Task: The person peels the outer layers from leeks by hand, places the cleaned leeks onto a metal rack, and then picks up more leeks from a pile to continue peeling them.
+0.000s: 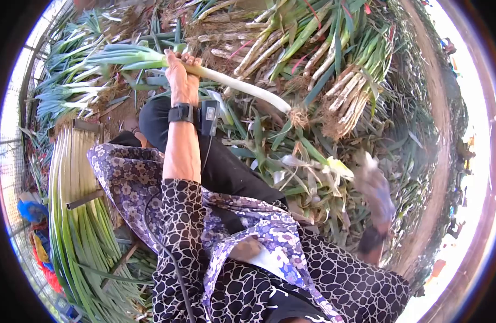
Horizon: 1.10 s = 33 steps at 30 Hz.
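Between eight and nine o'clock, a bundle of leeks (70,167) is laid lengthwise beside a metal frame (85,199), by which the stalks seem to be held together. All are laid the same way round, pale ends towards twelve o'clock and green leaves towards six, so that they lie close and parallel. More leafy leeks (70,97) are heaped at ten o'clock.

At about eleven o'clock, one long leek (242,86) is held in the left hand (182,70), the fingers closed around it where the white stem meets the leaves. By that grip the stem and root end are probably left free and exposed. The leek's long axis runs nearly crosswise, slightly bowed: its leaves are pointed towards nine o'clock, its roots (298,116) towards four, above the litter.

Loose peelings (307,175) are strewn near three o'clock, just inward of the right hand (374,188). That hand is badly blurred, set well apart from the held leek; whether its fingers are spread or pinching something cannot be told. At two o'clock, rooty bundles (347,99) are piled, their soiled stems side by side.
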{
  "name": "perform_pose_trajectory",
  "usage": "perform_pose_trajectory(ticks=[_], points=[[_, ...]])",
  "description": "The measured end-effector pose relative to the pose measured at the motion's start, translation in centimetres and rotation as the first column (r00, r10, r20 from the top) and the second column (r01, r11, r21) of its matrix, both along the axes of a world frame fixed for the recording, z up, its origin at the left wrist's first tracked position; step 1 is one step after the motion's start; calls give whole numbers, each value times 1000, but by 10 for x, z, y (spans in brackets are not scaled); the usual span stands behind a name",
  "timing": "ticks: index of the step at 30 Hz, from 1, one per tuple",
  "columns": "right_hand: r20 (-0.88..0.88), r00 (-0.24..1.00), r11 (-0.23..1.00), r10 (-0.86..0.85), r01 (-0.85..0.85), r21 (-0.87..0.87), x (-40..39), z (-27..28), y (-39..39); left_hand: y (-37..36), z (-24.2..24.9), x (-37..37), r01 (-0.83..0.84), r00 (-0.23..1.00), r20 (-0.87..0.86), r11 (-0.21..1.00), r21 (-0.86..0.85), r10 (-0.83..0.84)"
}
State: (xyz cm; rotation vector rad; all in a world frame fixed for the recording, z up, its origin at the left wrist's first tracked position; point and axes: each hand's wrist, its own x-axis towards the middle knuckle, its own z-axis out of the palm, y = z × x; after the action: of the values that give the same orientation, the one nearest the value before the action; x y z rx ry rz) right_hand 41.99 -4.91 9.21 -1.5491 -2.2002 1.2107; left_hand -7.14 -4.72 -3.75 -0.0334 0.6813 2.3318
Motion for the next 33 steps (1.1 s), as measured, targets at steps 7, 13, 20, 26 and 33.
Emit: perform_pose_trajectory(ticks=[7,13,20,26,33], points=[[250,968,749,-33,-142,648,-105,-56,31,-4,2,9,33,999,-24,999,36,-32],[367,924,480,111,-373,794,-182,-66,47,-1,8,18,117,992,28,988,102,-121],[-137,950,936,279,-301,-180,-157,-78,42,-1,19,20,212,976,-34,910,358,-214],[509,819,909,266,-389,151,-52,-161,48,-1,27,28,75,991,-126,976,204,-50],[467,828,485,310,-560,672,-109,-80,59,1,33,27,30,985,-173,987,159,-2]])
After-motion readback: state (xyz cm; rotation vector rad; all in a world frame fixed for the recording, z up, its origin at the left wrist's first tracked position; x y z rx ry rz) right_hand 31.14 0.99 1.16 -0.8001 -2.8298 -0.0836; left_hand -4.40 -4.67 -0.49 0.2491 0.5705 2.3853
